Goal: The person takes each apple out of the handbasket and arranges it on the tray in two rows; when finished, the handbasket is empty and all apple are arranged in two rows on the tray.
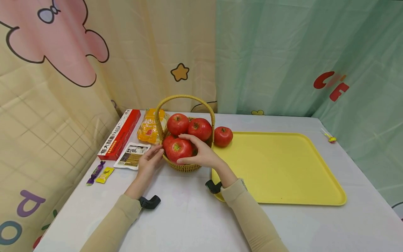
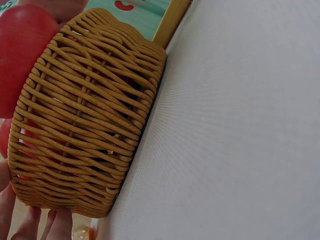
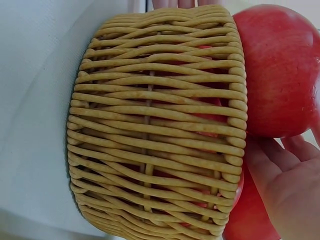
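So here's where I'm at: my right hand (image 1: pixel 201 154) is curled over the front red apple (image 1: pixel 178 148), the one sitting at the near edge of the woven wicker basket with the arched handle (image 1: pixel 185 167), thumb under its near side and fingers draped over the top and far side, so I've got it gripped. The apple lies just left of my right palm, nothing between it and the fingers, and it's round, so there's no real long axis to worry about. The right wrist view shows the same apple (image 3: pixel 280 70) bulging out above the basket's rim (image 3: pixel 155 120) with my palm (image 3: pixel 285 185) right against it. My left hand (image 1: pixel 150 161) is on the left side of the basket, fingers fairly straight and touching the wicker wall near the rim, holding nothing; in the left wrist view only the fingertips (image 2: pixel 35 225) peek in at the basket's (image 2: pixel 85 115) base. So the right hand is clearly the one on the apple, the left just steadies. Two more red apples (image 1: pixel 189 126) sit farther back in the basket, and a lone red apple (image 1: pixel 223 136) rests on the white table (image 1: pixel 189 217) to the right, touching the far-left corner of the flat yellow plastic tray (image 1: pixel 283 168). Snack packets and a red box (image 1: pixel 119 134) lie off to the left.
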Demonstrator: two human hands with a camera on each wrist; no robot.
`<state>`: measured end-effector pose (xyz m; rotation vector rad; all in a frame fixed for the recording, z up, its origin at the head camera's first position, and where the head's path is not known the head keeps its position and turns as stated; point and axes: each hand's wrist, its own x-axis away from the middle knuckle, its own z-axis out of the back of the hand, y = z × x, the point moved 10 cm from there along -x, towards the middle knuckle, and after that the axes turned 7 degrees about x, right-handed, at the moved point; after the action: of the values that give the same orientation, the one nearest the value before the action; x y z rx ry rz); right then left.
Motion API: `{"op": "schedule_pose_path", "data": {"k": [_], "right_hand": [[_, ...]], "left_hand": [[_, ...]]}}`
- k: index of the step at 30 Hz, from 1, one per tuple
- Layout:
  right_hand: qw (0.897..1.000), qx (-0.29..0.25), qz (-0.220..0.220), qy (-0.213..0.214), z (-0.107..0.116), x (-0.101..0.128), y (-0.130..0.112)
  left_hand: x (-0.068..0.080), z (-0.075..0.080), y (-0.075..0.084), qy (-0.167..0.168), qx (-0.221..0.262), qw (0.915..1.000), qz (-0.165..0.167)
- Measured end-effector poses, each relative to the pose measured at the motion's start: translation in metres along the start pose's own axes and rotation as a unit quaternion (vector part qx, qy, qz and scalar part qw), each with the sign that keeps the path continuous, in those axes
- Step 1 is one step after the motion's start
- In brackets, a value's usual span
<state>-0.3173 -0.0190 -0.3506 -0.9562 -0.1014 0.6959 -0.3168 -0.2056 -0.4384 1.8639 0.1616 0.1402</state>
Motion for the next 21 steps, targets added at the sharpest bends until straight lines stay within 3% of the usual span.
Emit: {"op": "schedule_pose_path", "data": {"k": [13,21], "right_hand": [[1.0,0.018,-0.003,0.013,0.0003,0.0004,-0.0014],[1.0,0.019,-0.009,0.016,-0.0005,0.0002,-0.0007]], "left_hand": [[0.0002,-0.0018,0.004,0.004,0.004,0.9997,-0.022],[0.0006,0.0002,0.0028,0.013,-0.015,0.9997,-0.013]]}}
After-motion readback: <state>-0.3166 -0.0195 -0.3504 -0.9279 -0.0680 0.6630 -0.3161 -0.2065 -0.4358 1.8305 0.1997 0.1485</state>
